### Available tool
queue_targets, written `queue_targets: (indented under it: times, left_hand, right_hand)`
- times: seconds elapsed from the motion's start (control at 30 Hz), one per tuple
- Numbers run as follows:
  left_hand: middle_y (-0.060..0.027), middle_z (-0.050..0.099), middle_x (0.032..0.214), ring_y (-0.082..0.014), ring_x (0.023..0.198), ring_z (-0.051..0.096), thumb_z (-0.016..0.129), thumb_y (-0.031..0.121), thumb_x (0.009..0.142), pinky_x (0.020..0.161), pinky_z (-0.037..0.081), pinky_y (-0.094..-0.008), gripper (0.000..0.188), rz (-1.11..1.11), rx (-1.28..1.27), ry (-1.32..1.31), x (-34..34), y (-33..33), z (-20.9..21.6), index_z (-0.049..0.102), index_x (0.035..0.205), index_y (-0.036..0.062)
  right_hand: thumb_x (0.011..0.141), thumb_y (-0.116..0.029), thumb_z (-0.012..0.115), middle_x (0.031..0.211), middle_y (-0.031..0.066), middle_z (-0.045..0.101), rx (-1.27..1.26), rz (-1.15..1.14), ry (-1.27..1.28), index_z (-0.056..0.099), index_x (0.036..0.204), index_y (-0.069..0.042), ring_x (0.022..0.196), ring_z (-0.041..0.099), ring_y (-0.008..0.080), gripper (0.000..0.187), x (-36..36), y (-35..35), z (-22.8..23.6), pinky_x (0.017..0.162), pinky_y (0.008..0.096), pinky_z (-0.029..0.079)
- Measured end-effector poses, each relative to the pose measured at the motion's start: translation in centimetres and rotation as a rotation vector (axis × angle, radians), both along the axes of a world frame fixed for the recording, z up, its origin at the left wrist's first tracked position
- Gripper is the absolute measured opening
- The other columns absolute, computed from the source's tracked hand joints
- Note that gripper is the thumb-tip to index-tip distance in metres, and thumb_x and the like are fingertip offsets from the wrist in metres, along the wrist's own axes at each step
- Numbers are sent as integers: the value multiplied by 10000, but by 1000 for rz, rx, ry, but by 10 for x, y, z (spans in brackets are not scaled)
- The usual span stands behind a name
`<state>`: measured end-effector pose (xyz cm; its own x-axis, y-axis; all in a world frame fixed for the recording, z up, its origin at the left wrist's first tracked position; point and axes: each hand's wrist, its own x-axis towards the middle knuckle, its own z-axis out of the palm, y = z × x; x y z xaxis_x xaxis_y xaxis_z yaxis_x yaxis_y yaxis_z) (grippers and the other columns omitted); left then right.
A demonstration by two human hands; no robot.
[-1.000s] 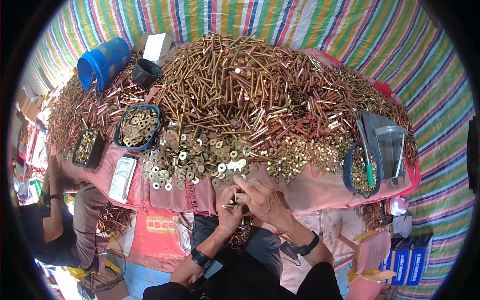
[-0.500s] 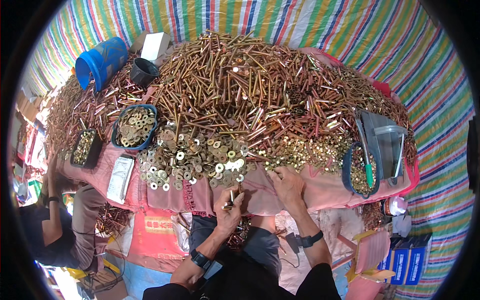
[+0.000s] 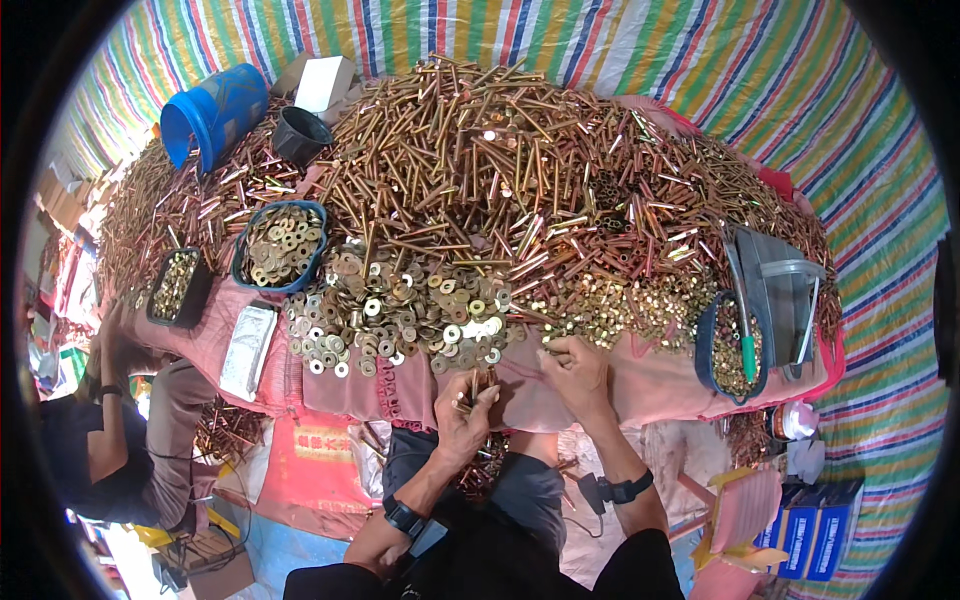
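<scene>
My left hand (image 3: 464, 420) is closed round a brass-coloured bolt (image 3: 475, 388), just in front of the heap of flat washers (image 3: 400, 312). Whether it holds more than one bolt I cannot tell. To its right my right hand (image 3: 578, 375) has its thumb and forefinger bent together at the near edge of the small gold nuts (image 3: 625, 308). Anything in that pinch is too small to make out. Behind both hands rises a large pile of long bolts and metal sleeves (image 3: 480, 170).
Washers fill a blue basket (image 3: 322, 262); nuts fill a black tray (image 3: 206, 290) and a dark blue basket (image 3: 708, 372). A grey scoop (image 3: 775, 285) stands at right. A blue bucket (image 3: 215, 115) lies back left. Another person's arm (image 3: 112, 400) reaches in at left.
My right fingers have curled in and drawn slightly back from the nuts. My left hand has turned a little, so the bolt in it points away more. The whole view has shifted slightly.
</scene>
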<state>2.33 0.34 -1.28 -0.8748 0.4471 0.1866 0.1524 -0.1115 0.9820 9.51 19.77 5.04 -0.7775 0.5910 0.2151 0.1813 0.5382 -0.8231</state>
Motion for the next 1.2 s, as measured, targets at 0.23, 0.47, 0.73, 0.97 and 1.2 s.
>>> queue_targets:
  times: [0.23,0.47,0.73,0.97,1.2]
  left_hand:
    - [-46,685,865,-113,773,638,696,39,1001,711,513,-266,85,9,-55,165,-6,1,6,676,1048,-30]
    - [-52,679,884,-127,773,635,704,41,993,706,512,-281,82,-13,-54,101,-7,-3,8,679,1033,-26]
    - [-63,708,973,-131,840,650,693,68,1011,739,528,-286,111,-35,-46,219,-8,-8,3,679,1075,-22]
    - [-55,744,999,-127,911,686,670,194,1071,825,570,-307,224,0,266,-349,-6,-6,7,690,1151,-14]
    - [-53,729,975,-105,860,666,654,237,1085,747,553,-265,227,40,258,-419,-11,-6,17,672,1089,11]
  right_hand:
    - [949,-77,750,941,75,755,-483,204,47,719,1066,44,790,715,118,171,-4,-25,11,678,271,578]
    - [899,-54,749,1047,142,704,211,239,-58,728,1124,2,839,719,209,233,-23,-16,4,713,304,570]
    - [917,-165,778,959,148,690,-153,357,-50,698,1132,19,752,693,236,294,-11,-45,8,676,343,556]
    - [998,-89,728,872,62,724,-120,189,-11,678,1104,19,771,687,101,160,-2,-52,12,673,262,559]
    - [970,-43,744,924,108,744,-6,119,439,658,1088,33,759,710,141,164,17,-54,73,679,274,591]
